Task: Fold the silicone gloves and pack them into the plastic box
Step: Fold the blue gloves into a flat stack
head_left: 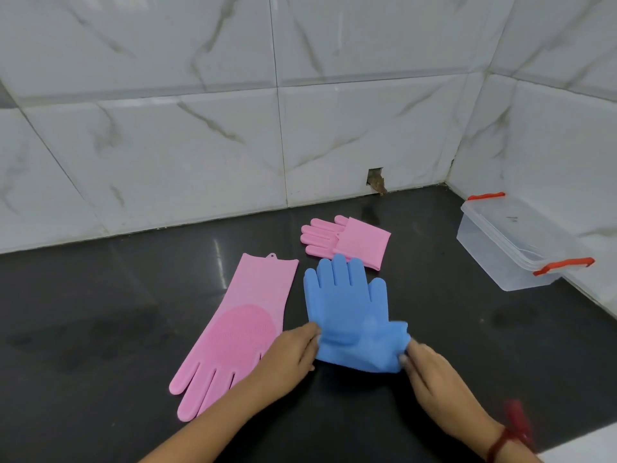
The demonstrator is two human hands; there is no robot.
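A blue silicone glove (347,305) lies in the middle of the black counter, fingers pointing away from me, its cuff end folded up over the palm. My left hand (290,354) pinches the fold's left edge and my right hand (430,372) pinches its right corner. To the left lies an unfolded pink glove (243,325), flat with its fingers toward me. Behind the blue glove sits a folded pink glove (350,240). The clear plastic box (514,248) with red clips stands at the right by the wall, lid on.
The black counter (100,312) meets white marble-look tiled walls (200,145) at the back and right. A small broken hole (376,180) shows in the back wall at counter level. A red thread band (500,442) is on my right wrist.
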